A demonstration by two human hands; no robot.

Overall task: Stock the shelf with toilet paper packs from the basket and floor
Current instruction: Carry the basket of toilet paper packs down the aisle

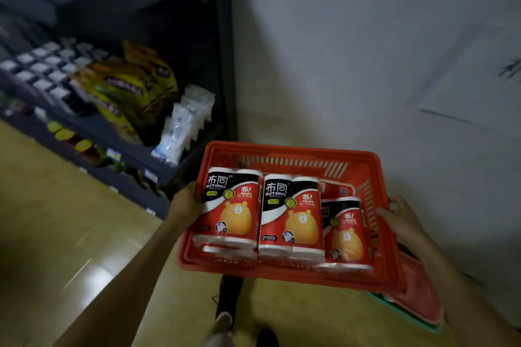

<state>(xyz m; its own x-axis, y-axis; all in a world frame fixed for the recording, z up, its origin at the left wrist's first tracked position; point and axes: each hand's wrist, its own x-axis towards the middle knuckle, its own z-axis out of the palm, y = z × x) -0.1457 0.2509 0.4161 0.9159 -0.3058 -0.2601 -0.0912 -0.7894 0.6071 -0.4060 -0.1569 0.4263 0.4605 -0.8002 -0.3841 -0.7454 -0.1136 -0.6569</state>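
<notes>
The left hand (pixel 184 203) grips the nine-o'clock side of the red basket (pixel 290 153), fingers curled at its rim beside the leftmost toilet paper pack (pixel 229 211); the right hand (pixel 401 218) grips the three-o'clock rim. The basket is carried above the floor (pixel 56 234) with three packs showing face-up in a row. The dark shelf (pixel 180 166), holding yellow bags (pixel 124 90) and clear packets (pixel 183 124), stands at ten o'clock.

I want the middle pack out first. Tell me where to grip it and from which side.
Grip the middle pack across its top end, coming from above: it stands upright in the basket with neighbours tight on both sides, so only the top is free. Both hands hold the basket, so one must let go.
</notes>
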